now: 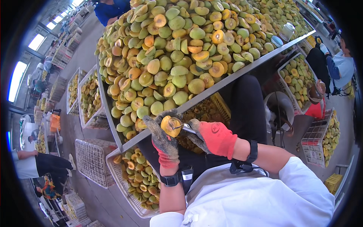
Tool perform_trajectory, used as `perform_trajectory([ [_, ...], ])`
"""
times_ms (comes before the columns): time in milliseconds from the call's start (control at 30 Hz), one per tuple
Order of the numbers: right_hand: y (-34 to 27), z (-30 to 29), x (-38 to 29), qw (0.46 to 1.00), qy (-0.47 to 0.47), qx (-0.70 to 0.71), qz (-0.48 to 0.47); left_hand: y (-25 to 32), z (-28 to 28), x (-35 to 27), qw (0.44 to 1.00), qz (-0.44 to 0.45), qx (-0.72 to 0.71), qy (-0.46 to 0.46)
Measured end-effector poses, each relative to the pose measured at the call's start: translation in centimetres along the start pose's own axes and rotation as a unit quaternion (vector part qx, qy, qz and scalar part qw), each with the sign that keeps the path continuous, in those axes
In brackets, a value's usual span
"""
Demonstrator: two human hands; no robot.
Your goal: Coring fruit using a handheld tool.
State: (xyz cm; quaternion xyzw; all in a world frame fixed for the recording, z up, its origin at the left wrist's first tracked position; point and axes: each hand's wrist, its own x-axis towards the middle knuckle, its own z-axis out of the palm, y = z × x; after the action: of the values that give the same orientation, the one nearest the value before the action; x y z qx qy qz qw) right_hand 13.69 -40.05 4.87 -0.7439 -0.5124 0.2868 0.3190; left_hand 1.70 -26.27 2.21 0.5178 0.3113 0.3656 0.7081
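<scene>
My left hand (163,139), in a soiled red and grey work glove, holds a halved yellow stone fruit (166,126), likely a peach, with its cut face turned to the right. In my right hand (215,137), gloved alike, is a pitting tool (189,128) with a metal handle. Its curved wire or blade end meets the cut face; how deep it sits I cannot tell. Both hands are over the near rim of a metal-edged table (215,92) heaped with green and yellow fruit halves (178,71).
Below the rim, a yellow crate (219,103) holds fruit scraps. At my left stands a white crate of fruit halves (119,170), beside an overturned crate (92,159). More fruit crates (297,79) stand right. A white cup (287,30) sits on the heap. Co-workers (339,66) are nearby.
</scene>
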Motion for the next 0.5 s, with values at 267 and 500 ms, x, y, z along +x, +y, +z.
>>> perform_trajectory([
  [267, -0.1, 0.9, -0.4, 0.986, -0.087, 0.117, 0.077, -3.3, -0.7, -0.5, 0.996, 0.055, -0.019, 0.071],
  [500, -0.3, 1.4, -0.8, 0.760, -0.181, 0.549, 0.298, -4.2, -0.4, -1.4, 0.989, 0.130, -0.059, 0.035],
])
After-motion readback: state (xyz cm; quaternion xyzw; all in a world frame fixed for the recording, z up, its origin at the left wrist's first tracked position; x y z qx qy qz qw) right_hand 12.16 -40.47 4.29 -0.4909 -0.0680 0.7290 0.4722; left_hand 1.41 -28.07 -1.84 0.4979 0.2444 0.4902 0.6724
